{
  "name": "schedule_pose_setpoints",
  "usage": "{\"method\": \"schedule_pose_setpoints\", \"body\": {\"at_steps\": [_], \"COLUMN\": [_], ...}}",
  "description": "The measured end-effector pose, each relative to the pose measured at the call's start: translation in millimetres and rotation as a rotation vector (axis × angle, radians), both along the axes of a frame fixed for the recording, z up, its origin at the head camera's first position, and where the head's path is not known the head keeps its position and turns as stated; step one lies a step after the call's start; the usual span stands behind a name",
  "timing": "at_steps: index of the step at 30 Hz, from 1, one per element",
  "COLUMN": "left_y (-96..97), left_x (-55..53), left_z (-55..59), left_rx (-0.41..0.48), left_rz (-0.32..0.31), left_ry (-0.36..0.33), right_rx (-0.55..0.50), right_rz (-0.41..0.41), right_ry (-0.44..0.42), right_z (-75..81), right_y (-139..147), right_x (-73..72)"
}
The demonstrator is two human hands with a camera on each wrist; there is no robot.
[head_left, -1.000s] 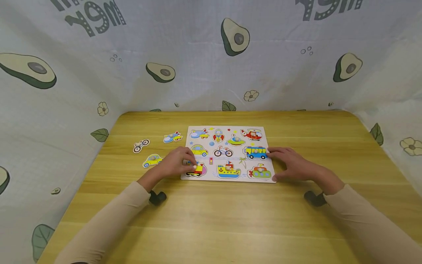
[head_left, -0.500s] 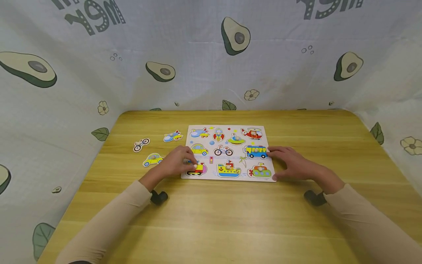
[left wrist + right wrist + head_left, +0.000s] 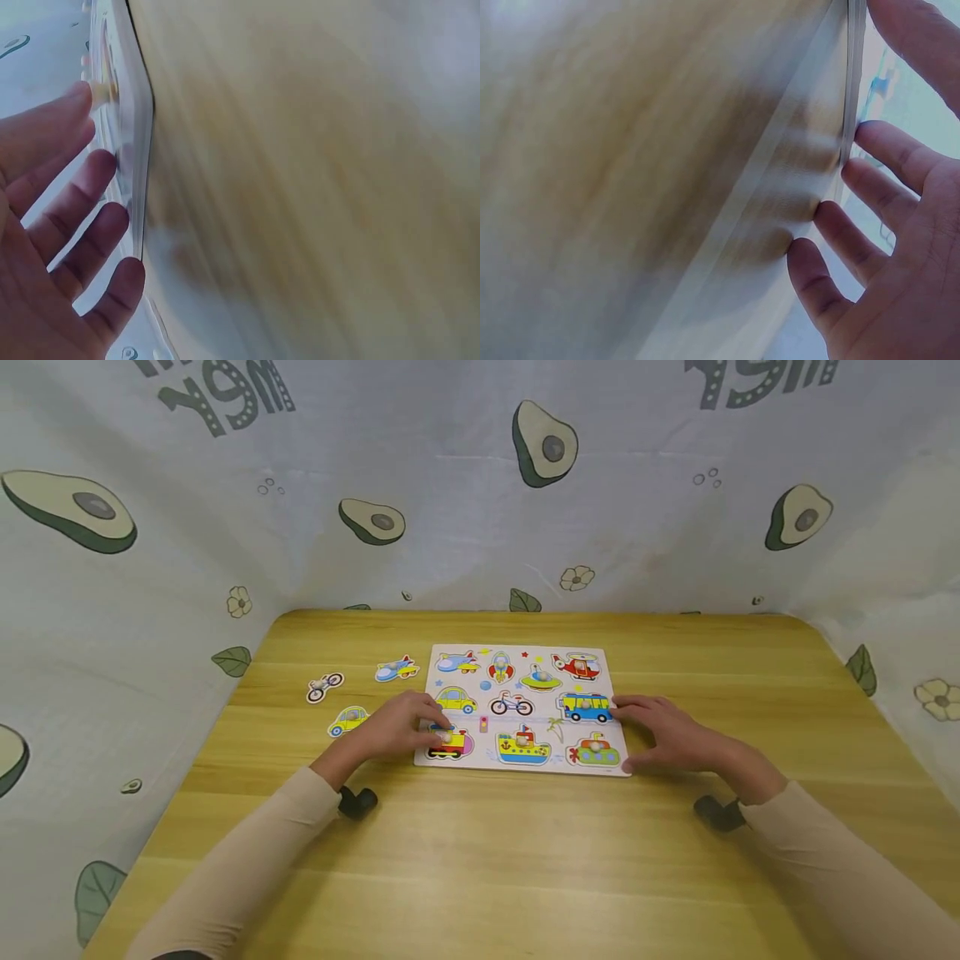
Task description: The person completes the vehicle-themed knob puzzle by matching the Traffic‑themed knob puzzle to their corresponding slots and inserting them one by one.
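A white knob puzzle board [image 3: 484,753] with vehicle pictures lies mid-table in the head view. My left hand [image 3: 392,727] is at its lower left corner, over the train piece [image 3: 455,746]. Its thumb and index finger stand loosely parted by the train's knob [image 3: 100,93], and a fingertip looks to be touching it in the left wrist view. The other fingers are spread at the board's edge. On the opposite side, my right hand [image 3: 671,735] rests its relaxed fingers against the right edge, near the bus piece [image 3: 586,707] and the submarine piece [image 3: 596,751].
Left of the board lie a loose bicycle piece [image 3: 325,687], an airplane piece [image 3: 397,669] and a yellow car piece [image 3: 348,722]. Ship [image 3: 523,748], helicopter [image 3: 579,667], rocket and saucer pieces sit in the board. A patterned cloth [image 3: 465,485] hangs behind the wooden table [image 3: 525,860].
My left thumb and index finger have loosened from the train's knob and moved slightly apart. My right hand has stayed at the board's edge. The head view has shifted slightly.
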State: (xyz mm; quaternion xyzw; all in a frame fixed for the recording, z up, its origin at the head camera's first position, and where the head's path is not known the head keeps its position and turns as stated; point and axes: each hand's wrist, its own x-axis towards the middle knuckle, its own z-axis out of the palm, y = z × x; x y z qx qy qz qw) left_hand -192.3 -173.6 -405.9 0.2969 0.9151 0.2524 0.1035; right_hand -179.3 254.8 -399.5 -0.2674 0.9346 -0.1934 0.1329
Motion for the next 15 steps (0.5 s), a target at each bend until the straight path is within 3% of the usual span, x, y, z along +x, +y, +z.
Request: {"method": "schedule_pose_setpoints", "body": {"at_steps": [7, 11, 15], "left_y": [-17.8, -41.9, -71.3], "left_x": [4.3, 6.1, 5.1], "left_z": [4.2, 11.8, 18.5], "left_rx": [0.066, 0.096, 0.062], "left_rz": [0.053, 0.079, 0.126], "left_ry": [0.013, 0.053, 0.115], "right_rx": [-0.010, -0.013, -0.010], "right_rz": [0.000, 0.005, 0.007], "right_ry": [-0.005, -0.003, 0.010], "right_z": [0.3, 0.6, -0.3], "right_y": [-0.1, -1.9, -0.5], "right_x": [1.4, 1.9, 2.1]}}
